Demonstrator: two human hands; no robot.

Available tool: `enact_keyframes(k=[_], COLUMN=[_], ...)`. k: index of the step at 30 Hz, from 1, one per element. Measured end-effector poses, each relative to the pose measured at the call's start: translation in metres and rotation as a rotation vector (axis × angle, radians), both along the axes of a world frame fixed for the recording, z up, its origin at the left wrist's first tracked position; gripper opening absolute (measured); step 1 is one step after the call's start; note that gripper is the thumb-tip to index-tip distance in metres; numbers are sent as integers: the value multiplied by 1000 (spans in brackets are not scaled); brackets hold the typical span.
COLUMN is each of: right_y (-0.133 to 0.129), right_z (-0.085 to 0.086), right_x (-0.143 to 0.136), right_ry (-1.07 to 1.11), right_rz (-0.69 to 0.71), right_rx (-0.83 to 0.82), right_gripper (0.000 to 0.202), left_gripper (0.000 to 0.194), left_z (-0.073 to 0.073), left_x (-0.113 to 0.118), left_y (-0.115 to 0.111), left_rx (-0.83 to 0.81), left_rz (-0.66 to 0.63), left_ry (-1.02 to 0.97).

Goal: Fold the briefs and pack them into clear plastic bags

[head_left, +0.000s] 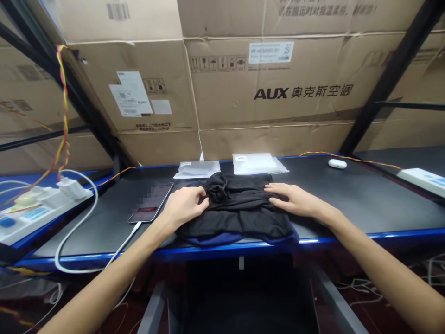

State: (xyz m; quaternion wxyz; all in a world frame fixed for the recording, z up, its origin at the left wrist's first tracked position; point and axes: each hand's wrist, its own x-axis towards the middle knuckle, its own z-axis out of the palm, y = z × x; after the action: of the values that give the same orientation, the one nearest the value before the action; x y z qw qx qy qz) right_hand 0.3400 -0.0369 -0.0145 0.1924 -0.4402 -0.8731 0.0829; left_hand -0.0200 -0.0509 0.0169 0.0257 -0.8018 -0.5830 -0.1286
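Observation:
A bunched black cloth [243,222] with dark blue parts along its lower side lies at the front edge of the black table. My left hand [186,202] is closed in a pinch at the cloth's left side, on its gathered black fabric. On the right side of the cloth rests my right hand [290,198], its fingers stretched out and lying on the fabric. Behind the cloth are two flat packets in clear plastic, one on the left [197,169] and a larger one on the right [259,163].
A phone [151,202] with a white cable lies left of my left hand. Power strips stand at the far left [41,206] and far right [424,180]. A small white case [337,163] sits at the back right. Cardboard [225,106] walls the back.

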Motion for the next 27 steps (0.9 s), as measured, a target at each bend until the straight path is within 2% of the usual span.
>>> enact_keyframes(k=[3,8,10,13,17,19,21,24,27], right_y=[-1,0,0,0,0,0,0,0,0], right_z=[1,1,1,1,1,1,0,1,1], right_x=[-1,-1,-1,-1,-1,-1,0,0,0], right_ry=[-13,-33,-35,-34,-8,8,12,14,17], right_rz=[7,-3,-3,-2,3,0,-3,-2,2], right_rx=[1,-8,-13,-22,-36,-40,-43,-42,-33], right_gripper=[46,48,48,50,50,50,50,49,48], left_gripper=[18,33,33,22,14,13,15,16,15], left_z=[8,19,16,7,2,8,18,34,40], left_x=[7,35,46,58,62,58,48,23,-7], left_y=[-4,-11,-10,-2,9,11,12,13,16], left_rx=[94,222,211,152,149,167,209,305,307], left_rz=[-42,-192,-230,-212,-200,-217,-164,41,213], left_ry=[-7,-100,-69,-21,-84,-175,-284,-418,-391])
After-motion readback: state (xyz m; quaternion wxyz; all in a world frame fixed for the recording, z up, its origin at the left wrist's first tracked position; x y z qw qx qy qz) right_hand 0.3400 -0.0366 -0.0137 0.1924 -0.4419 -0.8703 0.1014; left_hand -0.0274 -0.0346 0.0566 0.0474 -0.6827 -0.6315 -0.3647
